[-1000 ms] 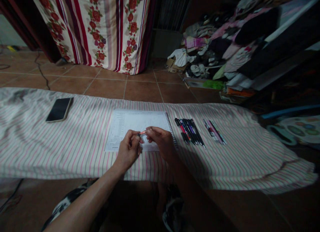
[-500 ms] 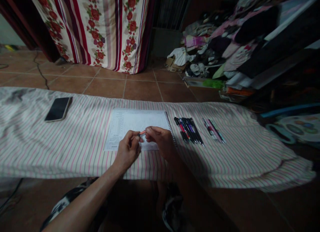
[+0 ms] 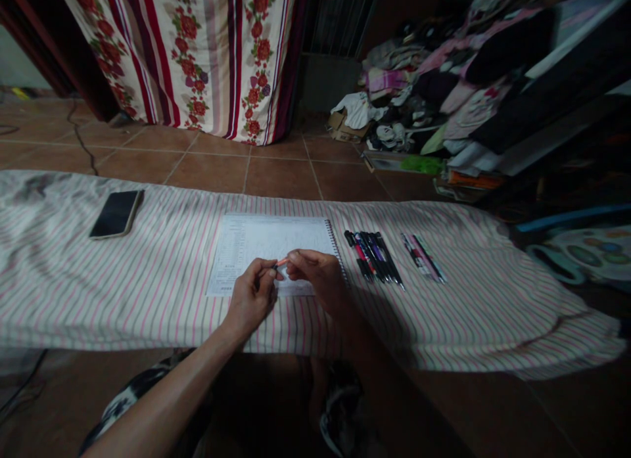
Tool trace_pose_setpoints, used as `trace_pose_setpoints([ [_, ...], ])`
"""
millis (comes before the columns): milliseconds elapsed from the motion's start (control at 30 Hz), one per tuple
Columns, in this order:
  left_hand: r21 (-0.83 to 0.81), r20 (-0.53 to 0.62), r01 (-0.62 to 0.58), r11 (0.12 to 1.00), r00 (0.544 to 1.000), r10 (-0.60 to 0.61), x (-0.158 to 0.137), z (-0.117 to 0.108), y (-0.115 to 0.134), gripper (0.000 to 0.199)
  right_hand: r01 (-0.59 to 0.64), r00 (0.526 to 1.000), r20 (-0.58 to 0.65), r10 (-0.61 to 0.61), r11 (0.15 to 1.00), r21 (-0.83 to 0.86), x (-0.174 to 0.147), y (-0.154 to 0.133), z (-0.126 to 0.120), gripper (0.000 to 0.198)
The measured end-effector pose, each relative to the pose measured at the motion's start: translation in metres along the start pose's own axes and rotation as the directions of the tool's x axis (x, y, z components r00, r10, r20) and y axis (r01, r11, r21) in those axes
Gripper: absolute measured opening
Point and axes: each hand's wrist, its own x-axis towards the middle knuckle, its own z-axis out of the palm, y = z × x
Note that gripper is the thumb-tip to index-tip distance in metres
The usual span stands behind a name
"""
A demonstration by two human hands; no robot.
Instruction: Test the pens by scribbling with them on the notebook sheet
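Between my two hands is a slim orange pen (image 3: 282, 262) with a dark part at its left end; most of it is hidden by fingers. My left hand (image 3: 255, 290) pinches the dark end between thumb and fingertips. At the other end, the thumb and forefinger of my right hand (image 3: 318, 275) close on the orange part. Both hands are over the lower part of a spiral notebook (image 3: 276, 233) with printed text down its left side. To its right lies a row of several pens (image 3: 374, 257), mostly dark, some red or purple.
A smaller group of pens (image 3: 424, 257) lies farther right on the striped cloth (image 3: 162, 274). A phone (image 3: 117, 214) rests at the left. Beyond the cloth are floor tiles (image 3: 286, 175), a floral curtain (image 3: 197, 57) and a clothes pile (image 3: 434, 83).
Both hands keep nearly the same place and grip on the pen. The view has shifted very slightly; nothing on the cloth has visibly moved.
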Motion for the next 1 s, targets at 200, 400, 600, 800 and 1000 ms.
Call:
trace_pose_setpoints([
  [200,0.043,0.014,-0.015,0.999,1.000,0.015,-0.001,-0.002,0.002,0.022,0.003,0.998,0.055,-0.003,1.000,-0.005,-0.001,-0.004,-0.003,0.028],
  [400,0.040,0.038,-0.007,0.999,0.999,0.005,-0.001,-0.003,0.004,0.023,0.024,0.996,0.081,-0.022,0.999,-0.023,-0.002,-0.006,-0.005,0.026],
  [600,0.002,0.053,0.024,1.000,0.998,-0.024,-0.002,-0.002,0.000,0.024,0.028,0.994,0.104,-0.025,0.999,-0.029,-0.001,-0.006,-0.004,0.025],
  [800,0.018,0.091,0.012,1.000,0.996,-0.014,-0.003,-0.004,0.000,0.024,0.009,0.987,0.161,0.002,0.998,-0.066,0.002,-0.007,-0.009,0.025],
  [1000,-0.086,0.127,0.051,0.995,0.991,-0.040,-0.002,-0.005,-0.006,0.022,-0.028,0.983,0.177,0.049,0.992,-0.122,0.002,-0.007,-0.011,0.024],
])
